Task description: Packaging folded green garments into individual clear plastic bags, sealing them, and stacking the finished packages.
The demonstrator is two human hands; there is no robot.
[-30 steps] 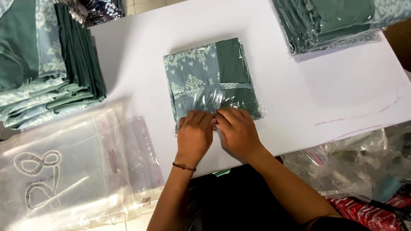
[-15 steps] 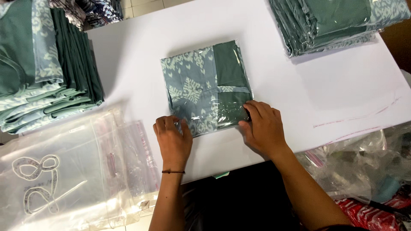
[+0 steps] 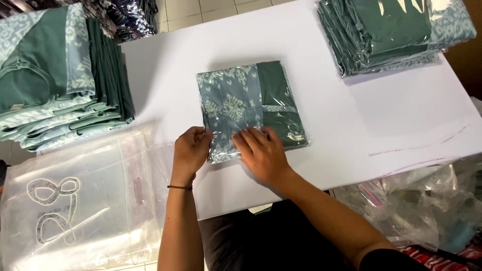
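White table (image 3: pixel 311 45), right hand (image 3: pixel 263 153) now flat mid-edge on bagged garment (image 3: pixel 251 108), left hand (image 3: pixel 191 149) gripping its corner.

A white table (image 3: pixel 351 115) fills the middle of the view, its surface smooth and evenly lit, with soft shadows under whatever rests on it. At twelve o'clock, beyond the table's far edge, a pale tiled floor (image 3: pixel 201 10) shows with dark grout lines. At three o'clock a strip of brown surface (image 3: pixel 469 55) runs along the right edge; what it belongs to cannot be told. At nine o'clock the table's left edge drops away to more light floor (image 3: pixel 9 150). The light is bright and diffuse, with no window in view.
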